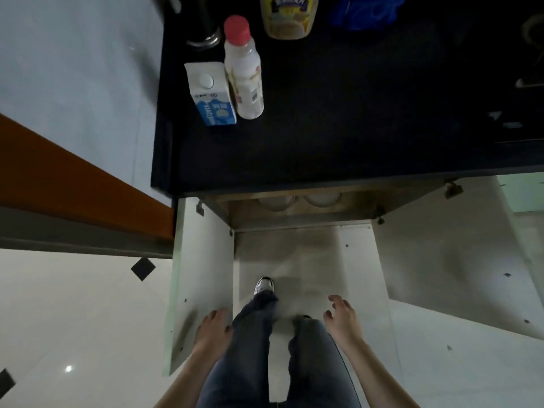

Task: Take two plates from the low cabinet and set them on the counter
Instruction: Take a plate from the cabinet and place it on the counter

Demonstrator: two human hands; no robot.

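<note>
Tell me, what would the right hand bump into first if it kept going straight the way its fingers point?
Probably nothing soon. The right hand is empty and points toward the open low cabinet, where pale plates show. The way looks free, though depth is hard to judge.

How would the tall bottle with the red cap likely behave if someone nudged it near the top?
The bottle is tall and narrow, so a push near its red cap would probably tip it. Its round body suggests it would then roll on the dark counter. The carton seems to touch its left side and may stop a fall that way.
</note>
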